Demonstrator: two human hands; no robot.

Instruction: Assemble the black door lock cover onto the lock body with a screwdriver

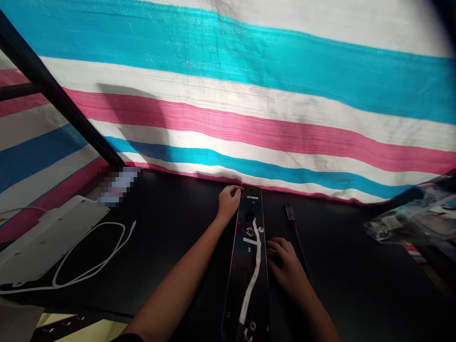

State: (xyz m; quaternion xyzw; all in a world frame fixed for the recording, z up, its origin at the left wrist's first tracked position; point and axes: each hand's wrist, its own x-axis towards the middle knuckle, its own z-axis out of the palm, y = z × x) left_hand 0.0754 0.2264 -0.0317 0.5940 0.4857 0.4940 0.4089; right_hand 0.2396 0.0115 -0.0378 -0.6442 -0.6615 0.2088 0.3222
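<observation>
A long black panel [245, 266] lies lengthwise in front of me on the black table. A cable wrapped in white tape [255, 266] runs along its upper face, past small fittings and labels. My left hand [229, 202] pinches the panel's far left edge with curled fingers. Midway along the right edge, my right hand [286, 263] rests with bent fingers against the panel's side; its fingertips are partly hidden. Just right of that hand lies a screwdriver [291, 216] with a dark shaft, partly covered by my forearm.
On the left sit a white power strip-like box [53, 242] and a looped white cable [103, 266]. Clear plastic bags [413, 218] with contents are at the right. Striped sheeting [249, 128] rises behind the table [171, 218], with a dark frame pole [64, 99] at left.
</observation>
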